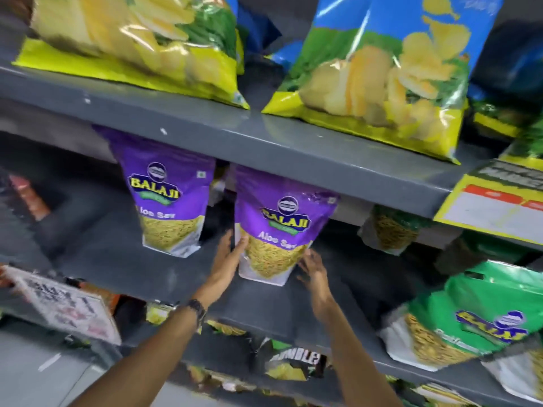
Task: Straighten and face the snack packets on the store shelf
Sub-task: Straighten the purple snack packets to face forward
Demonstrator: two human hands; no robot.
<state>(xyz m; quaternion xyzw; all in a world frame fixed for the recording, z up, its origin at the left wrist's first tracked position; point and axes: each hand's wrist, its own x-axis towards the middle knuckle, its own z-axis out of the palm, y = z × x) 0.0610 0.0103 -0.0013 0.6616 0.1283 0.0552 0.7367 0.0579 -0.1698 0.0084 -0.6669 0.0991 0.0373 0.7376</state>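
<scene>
Head view shows two hands on a purple Aloo Sev packet [277,227] standing upright on the grey middle shelf [152,271]. Left hand [230,254] presses flat on its left edge. Right hand [313,267] touches its bottom right corner, fingers spread. Another purple Aloo Sev packet [169,198] stands to the left, well apart. Big yellow chip bags [379,71] lie on the shelf above. A green packet [476,315] sits at the right.
</scene>
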